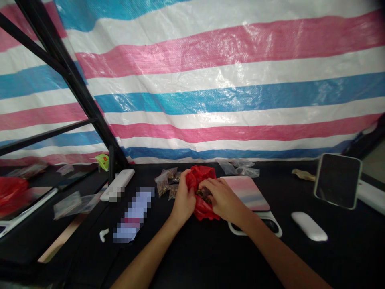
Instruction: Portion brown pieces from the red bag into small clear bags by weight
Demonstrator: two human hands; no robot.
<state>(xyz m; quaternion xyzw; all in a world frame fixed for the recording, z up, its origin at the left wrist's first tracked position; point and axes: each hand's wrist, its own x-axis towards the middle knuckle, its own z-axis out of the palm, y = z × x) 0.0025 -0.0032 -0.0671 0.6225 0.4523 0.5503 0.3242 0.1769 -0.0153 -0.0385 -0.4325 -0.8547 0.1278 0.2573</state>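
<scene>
Hands (183, 198) (224, 196) gripping red plastic bag (202, 174), dark pieces (204, 195) inside — pixelated item (134, 214) nearby

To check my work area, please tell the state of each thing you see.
red plastic bag, crumpled
left hand, gripping the bag's side
right hand, fingers resting on dark contents at its opening
small clear bags, filled with dark pieces
white-framed panel, standing upright

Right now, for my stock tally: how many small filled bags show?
4: two farther bags, two nearer bags, all beside the left hand; more may be hidden behind it.
</scene>
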